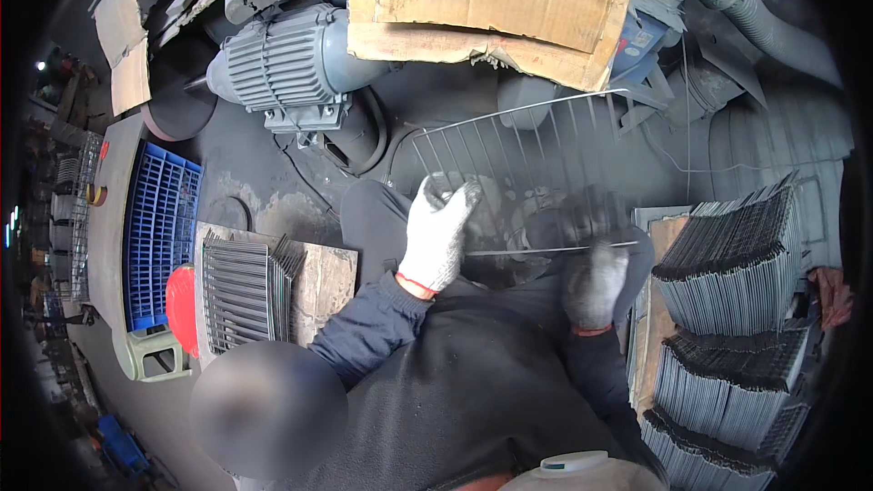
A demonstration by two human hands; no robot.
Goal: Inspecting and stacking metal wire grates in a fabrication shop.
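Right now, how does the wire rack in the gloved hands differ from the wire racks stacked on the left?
The held wire rack is single, bright and raised between left hand and right hand; the stacked racks are many, darker and packed on edge on a board. Both are grids of thin parallel metal wires.

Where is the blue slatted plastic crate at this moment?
In the head view, the blue slatted plastic crate lies at the left, on a grey bench, just left of a small stack of wire racks and above a red round lid.
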